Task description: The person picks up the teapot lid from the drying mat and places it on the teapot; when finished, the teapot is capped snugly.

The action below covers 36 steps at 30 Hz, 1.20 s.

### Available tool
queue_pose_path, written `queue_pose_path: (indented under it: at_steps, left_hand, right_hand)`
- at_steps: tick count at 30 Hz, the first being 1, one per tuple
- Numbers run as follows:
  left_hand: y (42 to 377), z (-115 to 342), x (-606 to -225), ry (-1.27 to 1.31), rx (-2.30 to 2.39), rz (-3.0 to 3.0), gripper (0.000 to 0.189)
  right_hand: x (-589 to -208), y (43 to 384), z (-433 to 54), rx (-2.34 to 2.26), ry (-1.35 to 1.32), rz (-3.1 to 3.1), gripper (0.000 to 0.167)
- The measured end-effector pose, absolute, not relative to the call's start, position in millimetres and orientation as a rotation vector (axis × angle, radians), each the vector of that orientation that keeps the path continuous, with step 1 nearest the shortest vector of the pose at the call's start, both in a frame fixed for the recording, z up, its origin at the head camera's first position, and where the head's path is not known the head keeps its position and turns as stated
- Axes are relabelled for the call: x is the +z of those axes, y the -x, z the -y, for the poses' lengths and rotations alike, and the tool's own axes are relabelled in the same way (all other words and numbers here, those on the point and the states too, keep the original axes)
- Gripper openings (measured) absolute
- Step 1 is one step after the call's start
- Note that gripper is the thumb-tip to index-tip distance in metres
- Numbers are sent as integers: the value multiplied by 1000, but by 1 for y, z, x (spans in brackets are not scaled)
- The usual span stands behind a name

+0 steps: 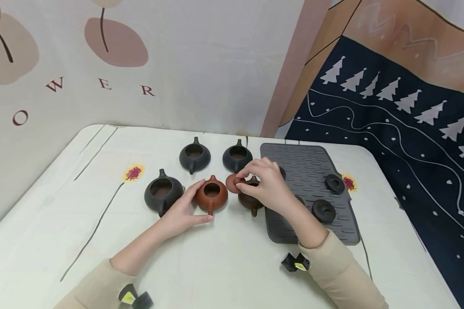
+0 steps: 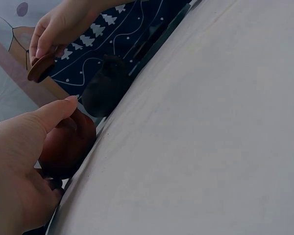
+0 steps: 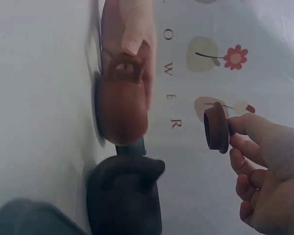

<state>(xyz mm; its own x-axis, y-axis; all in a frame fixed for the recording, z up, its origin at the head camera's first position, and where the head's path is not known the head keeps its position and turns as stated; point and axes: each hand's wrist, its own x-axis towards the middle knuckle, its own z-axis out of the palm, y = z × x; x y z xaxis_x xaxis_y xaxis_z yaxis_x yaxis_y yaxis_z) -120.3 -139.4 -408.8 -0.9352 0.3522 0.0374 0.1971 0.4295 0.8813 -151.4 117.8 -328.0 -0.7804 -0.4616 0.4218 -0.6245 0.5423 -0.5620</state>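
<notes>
Red teapot in left grip, right grip pinching red lid, dark teapots around, grey mat beside

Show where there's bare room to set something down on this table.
Free: tablecloth left of the leftmost black teapot; cloth between left forearm and right forearm; the far end of the grey mat. Crowded: the middle, where the left hand grips the red teapot beside the brown teapot.
</notes>
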Motion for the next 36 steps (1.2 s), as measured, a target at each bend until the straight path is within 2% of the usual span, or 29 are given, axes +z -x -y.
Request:
queue_pose_path:
  at_steps: [16, 36]
  left_hand:
    - [120, 140, -408, -505, 1521, -2506, 97]
    - [119, 140, -408, -476, 1499, -2513, 99]
  right_hand:
    - [-339, 166, -81, 984, -1013, 2625, 10]
    - [-360, 176, -64, 920, -992, 2776, 9]
